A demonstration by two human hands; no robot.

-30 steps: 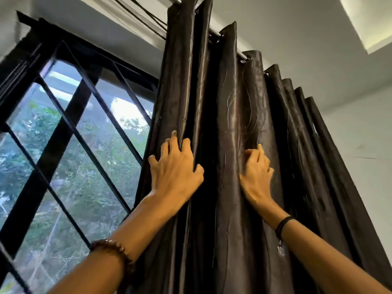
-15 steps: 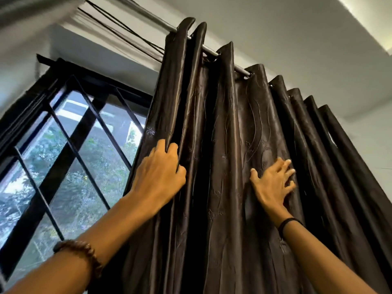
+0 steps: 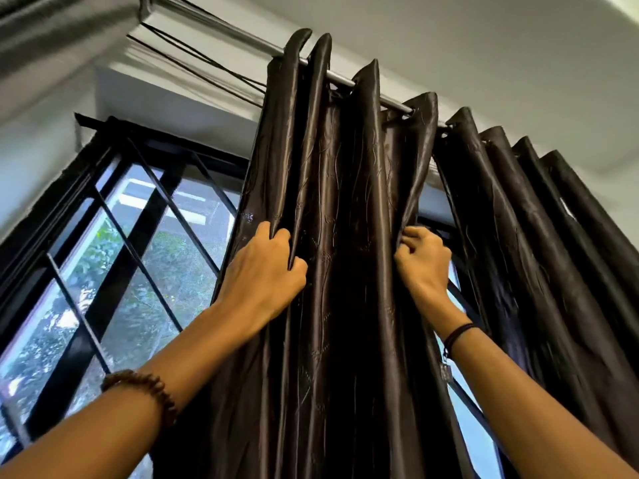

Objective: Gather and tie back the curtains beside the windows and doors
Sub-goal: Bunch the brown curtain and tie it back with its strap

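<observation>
Curtain (image 3: 345,236) of dark brown glossy cloth hangs in pleats from a metal rod (image 3: 221,25) before the black-barred window (image 3: 138,271). The left hand (image 3: 262,274) grips its left pleats, fingers curled into a fold. The right hand (image 3: 422,261) clutches its right edge in a closed fist, apart from the neighbouring panel (image 3: 518,236).

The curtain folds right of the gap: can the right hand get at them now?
Probably yes: the right hand grips a fold left of the gap, and the right folds hang next to it with nothing between them.
</observation>
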